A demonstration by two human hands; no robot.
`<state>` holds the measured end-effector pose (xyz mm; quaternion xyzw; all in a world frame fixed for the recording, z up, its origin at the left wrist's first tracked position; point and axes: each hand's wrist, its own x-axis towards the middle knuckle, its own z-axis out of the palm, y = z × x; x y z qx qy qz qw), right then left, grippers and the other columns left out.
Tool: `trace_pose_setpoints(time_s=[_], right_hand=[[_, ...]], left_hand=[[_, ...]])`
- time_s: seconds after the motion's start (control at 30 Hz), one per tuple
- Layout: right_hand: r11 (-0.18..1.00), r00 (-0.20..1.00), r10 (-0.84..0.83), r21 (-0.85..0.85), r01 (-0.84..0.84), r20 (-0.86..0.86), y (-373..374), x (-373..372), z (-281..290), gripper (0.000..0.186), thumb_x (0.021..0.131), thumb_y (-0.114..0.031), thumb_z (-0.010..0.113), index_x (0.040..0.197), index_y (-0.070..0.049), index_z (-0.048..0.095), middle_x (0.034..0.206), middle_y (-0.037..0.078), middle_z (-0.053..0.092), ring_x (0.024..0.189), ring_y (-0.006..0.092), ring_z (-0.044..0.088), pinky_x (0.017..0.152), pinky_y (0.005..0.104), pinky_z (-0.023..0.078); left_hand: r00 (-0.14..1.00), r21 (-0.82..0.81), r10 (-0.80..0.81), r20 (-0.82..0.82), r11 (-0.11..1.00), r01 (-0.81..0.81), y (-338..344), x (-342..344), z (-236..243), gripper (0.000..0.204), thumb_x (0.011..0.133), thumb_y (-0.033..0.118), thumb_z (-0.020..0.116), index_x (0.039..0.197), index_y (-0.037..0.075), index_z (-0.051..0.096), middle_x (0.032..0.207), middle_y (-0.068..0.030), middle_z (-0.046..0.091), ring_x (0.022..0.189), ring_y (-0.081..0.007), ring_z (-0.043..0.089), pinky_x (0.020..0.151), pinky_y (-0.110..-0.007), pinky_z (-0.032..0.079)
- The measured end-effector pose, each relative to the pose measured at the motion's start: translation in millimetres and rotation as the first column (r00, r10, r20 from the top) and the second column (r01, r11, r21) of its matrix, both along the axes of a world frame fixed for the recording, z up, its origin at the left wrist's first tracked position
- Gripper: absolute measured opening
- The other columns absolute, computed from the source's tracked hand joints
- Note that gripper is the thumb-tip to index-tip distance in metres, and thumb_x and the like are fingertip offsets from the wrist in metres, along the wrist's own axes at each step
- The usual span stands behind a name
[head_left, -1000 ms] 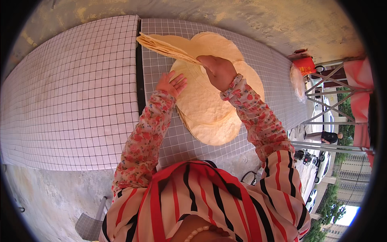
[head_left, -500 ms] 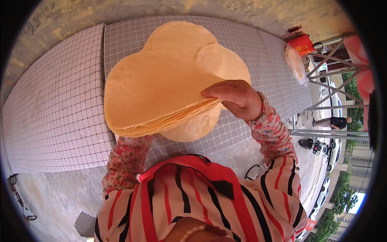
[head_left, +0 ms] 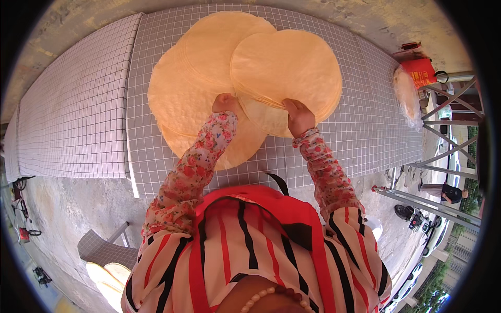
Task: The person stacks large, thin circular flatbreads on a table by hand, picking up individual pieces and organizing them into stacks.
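Thin, round, pale-yellow flatbreads lie in overlapping piles on the checked tablecloth. My right hand [head_left: 300, 119] pinches the near edge of the upper right stack of flatbreads [head_left: 287, 62], thumb on top. At that stack's lower left edge, my left hand [head_left: 225, 103] is closed, with its fingers partly hidden; it appears to grip the same stack. Further flatbreads [head_left: 182, 94] spread out to the left and beneath my left forearm. Part of another flatbread [head_left: 269, 117] shows between my hands, under the held stack.
The grey checked table [head_left: 365, 88] meets a lighter checked surface [head_left: 73, 104] on the left. A clear bag of flatbreads [head_left: 407, 96] and a red bag [head_left: 419, 72] sit at the right end. Metal frame bars [head_left: 428, 203] stand beyond. More flatbreads [head_left: 107, 281] are low at left.
The large stack held up on the left has shifted right and down onto the other flatbreads. My left hand, hidden beneath it before, now shows. The view has moved back.
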<state>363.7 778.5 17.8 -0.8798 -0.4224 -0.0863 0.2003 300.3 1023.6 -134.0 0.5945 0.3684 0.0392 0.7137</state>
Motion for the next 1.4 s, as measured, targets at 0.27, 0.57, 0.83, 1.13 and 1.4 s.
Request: trace_pose_setpoints(time_s=[0.27,0.57,0.83,1.13,1.4], right_hand=[[0.999,0.958,-0.029,0.036,0.041,-0.287,-12,9,-49,0.025,0.08,-0.002,0.051,0.102,-0.01,0.061,0.1,0.014,0.065,0.091,0.0336,0.062,0.074,0.0417,0.051],[0.974,0.975,0.026,0.227,0.025,-0.222,-22,48,31,0.025,0.082,-0.002,0.052,0.105,-0.008,0.06,0.097,0.015,0.065,0.087,0.0332,0.062,0.072,0.0395,0.051],[0.995,0.988,0.084,0.064,-0.076,-0.131,-44,-6,-71,0.027,0.078,-0.001,0.052,0.102,-0.007,0.062,0.107,0.013,0.064,0.102,0.0306,0.061,0.084,0.0381,0.051],[0.99,0.984,0.124,0.076,-0.115,-0.126,-58,-7,-69,0.025,0.078,-0.002,0.052,0.101,-0.005,0.063,0.108,0.013,0.063,0.104,0.0306,0.06,0.086,0.0388,0.051],[0.971,0.958,0.237,-0.006,-0.241,-0.16,-61,2,-59,0.029,0.079,-0.01,0.058,0.107,-0.002,0.059,0.11,0.017,0.061,0.106,0.0331,0.057,0.091,0.0401,0.047]], left_hand=[[0.976,-0.112,0.09,-0.199,0.987,-0.114,-43,-1,100,0.031,0.085,0.017,0.058,0.111,0.001,0.054,0.087,-0.0073,0.062,0.067,-0.0173,0.062,0.057,-0.029,0.054],[0.99,-0.406,0.066,-0.125,0.907,-0.112,-43,-16,86,0.031,0.09,0.022,0.057,0.114,0.002,0.052,0.105,-0.0127,0.062,0.089,-0.0243,0.065,0.073,-0.035,0.055],[0.957,-0.352,0.212,-0.197,0.896,-0.271,-51,-12,75,0.029,0.09,0.017,0.056,0.112,-0.002,0.054,0.096,-0.0128,0.065,0.078,-0.0245,0.067,0.06,-0.033,0.058],[0.979,-0.376,0.169,-0.111,0.905,-0.199,-47,-15,75,0.032,0.093,0.016,0.052,0.118,-0.003,0.052,0.102,-0.0147,0.063,0.084,-0.0253,0.066,0.065,-0.035,0.058],[0.992,-0.504,0.113,0.049,0.861,-0.073,-44,-16,84,0.025,0.092,0.018,0.054,0.112,0.003,0.054,0.104,-0.0115,0.063,0.088,-0.0242,0.065,0.075,-0.038,0.057]])
